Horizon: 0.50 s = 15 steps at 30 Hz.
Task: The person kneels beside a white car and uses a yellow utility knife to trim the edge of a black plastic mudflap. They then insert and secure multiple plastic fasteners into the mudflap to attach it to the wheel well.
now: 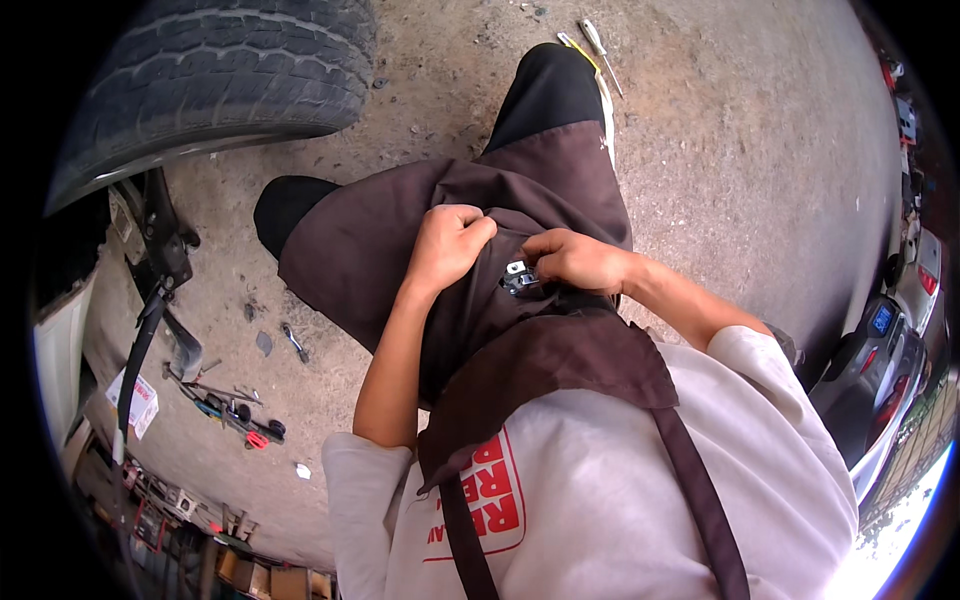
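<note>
My left hand point(450, 245) is closed in a fist against the brown apron point(370, 260) over my lap, its curled fingers at a fold of the cloth. Just to the right, my right hand point(582, 262) is closed too, fingers bent inward and touching a small shiny metal piece point(518, 277). That piece has a pale tab with a hole and a chromed part below it. It sits in a dark gap in the apron front; its kind is not clear. My right fingertips are partly hidden.
A large tire point(230, 70) stands at upper left above a dark metal jack-like part point(160, 240). A screwdriver point(595, 45) lies beyond my knee. Loose tools point(230, 410) and a small wrench-like tool point(295, 342) lie on the left floor. A grey car point(880, 370) is at right.
</note>
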Each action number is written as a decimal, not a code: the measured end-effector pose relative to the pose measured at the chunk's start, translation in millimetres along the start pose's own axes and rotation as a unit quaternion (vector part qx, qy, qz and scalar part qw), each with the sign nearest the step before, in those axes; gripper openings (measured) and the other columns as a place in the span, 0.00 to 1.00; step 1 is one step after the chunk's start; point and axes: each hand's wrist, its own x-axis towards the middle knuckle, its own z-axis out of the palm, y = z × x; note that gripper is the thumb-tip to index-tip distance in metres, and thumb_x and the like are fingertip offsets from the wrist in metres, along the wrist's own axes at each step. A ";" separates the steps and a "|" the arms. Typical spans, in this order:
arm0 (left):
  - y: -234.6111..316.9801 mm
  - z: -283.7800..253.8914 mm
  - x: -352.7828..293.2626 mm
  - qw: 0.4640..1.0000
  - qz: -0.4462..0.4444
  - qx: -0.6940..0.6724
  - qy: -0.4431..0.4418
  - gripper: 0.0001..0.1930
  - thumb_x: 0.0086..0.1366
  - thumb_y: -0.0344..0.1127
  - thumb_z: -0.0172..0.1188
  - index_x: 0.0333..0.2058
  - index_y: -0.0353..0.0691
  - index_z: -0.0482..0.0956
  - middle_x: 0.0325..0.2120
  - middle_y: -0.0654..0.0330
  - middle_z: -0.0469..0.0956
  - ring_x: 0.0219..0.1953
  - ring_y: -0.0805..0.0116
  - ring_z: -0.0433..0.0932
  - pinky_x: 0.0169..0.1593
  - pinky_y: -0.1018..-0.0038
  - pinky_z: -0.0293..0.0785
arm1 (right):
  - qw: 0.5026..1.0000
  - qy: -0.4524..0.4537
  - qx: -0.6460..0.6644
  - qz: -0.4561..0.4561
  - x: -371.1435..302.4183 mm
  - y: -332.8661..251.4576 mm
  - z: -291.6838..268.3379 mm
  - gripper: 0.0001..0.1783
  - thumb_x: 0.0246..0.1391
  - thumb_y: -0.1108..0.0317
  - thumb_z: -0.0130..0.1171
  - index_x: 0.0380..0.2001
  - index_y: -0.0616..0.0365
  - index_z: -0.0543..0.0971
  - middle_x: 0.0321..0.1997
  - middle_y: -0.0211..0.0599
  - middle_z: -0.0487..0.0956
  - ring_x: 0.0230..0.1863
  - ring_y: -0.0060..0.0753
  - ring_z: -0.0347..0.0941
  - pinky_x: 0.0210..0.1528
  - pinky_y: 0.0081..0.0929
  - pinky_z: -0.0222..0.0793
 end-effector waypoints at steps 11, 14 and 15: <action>0.7 0.8 -2.2 1.000 -0.003 0.010 0.000 0.14 0.58 0.30 0.57 0.18 0.29 0.68 0.12 0.66 0.62 0.20 0.83 0.61 0.24 0.74 0.56 | 0.994 0.005 0.105 0.040 -5.4 -8.5 1.3 0.19 0.53 0.78 0.44 0.44 0.64 0.81 0.24 0.27 0.76 0.19 0.10 0.61 0.18 0.13 0.51; 1.2 0.3 -3.0 1.000 -0.007 0.012 -0.005 0.14 0.58 0.30 0.57 0.18 0.28 0.68 0.12 0.66 0.62 0.20 0.83 0.61 0.24 0.74 0.56 | 0.994 0.000 0.101 0.036 -4.6 -4.8 -0.5 0.19 0.53 0.78 0.45 0.44 0.65 0.81 0.24 0.28 0.76 0.19 0.11 0.61 0.18 0.13 0.52; 1.7 0.3 -3.1 1.000 -0.005 0.011 -0.005 0.14 0.58 0.30 0.57 0.18 0.29 0.68 0.12 0.66 0.62 0.20 0.83 0.61 0.24 0.74 0.56 | 0.995 -0.002 0.096 0.033 -4.1 -3.4 -1.3 0.19 0.53 0.79 0.45 0.44 0.65 0.81 0.25 0.28 0.76 0.19 0.11 0.61 0.19 0.13 0.52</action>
